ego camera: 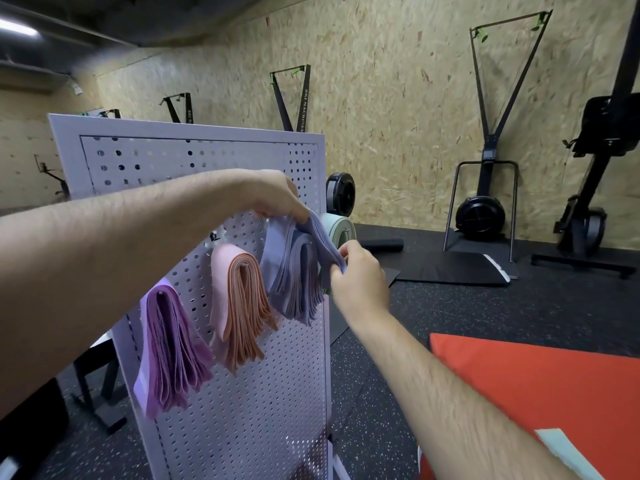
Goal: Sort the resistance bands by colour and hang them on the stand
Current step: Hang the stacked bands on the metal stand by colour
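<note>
A white pegboard stand (242, 393) carries bundles of resistance bands on pegs: purple bands (171, 351) at the left, peach-pink bands (239, 306) in the middle, lavender-blue bands (294, 275) at the right. Mint-green bands (341, 230) hang past the stand's right edge. My left hand (277, 195) pinches the top of a lavender-blue band over its peg. My right hand (360, 275) grips that same band's lower end, just right of the bundle.
A red mat (519, 393) lies at the lower right with a pale mint band (564, 452) on it. Ski machines (485, 188) and rowers stand along the chipboard wall. A black mat (450, 268) lies on the speckled rubber floor.
</note>
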### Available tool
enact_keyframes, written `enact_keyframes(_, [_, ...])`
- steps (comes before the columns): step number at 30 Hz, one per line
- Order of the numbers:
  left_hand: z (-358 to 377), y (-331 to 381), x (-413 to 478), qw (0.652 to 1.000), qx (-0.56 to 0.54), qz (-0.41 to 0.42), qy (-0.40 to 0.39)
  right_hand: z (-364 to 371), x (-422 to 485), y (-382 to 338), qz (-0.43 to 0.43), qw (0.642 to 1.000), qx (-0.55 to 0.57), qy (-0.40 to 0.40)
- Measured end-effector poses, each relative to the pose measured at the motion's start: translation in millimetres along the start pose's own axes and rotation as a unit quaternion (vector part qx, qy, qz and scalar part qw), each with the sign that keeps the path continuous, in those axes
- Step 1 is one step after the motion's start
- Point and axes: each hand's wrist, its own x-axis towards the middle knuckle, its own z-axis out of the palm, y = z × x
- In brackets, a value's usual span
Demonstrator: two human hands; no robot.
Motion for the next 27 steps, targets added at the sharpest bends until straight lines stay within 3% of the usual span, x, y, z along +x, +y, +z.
enact_keyframes(15, [5,-7,2,0.997,0.065,0.020,-0.037,23,-5,6,0.000,0.998,-0.050,-0.029])
enact_keyframes(27, [11,-5,-4,0.992,0.119,0.040,-0.032,26,-3,3,0.020,0.998,-0.016,-0.054])
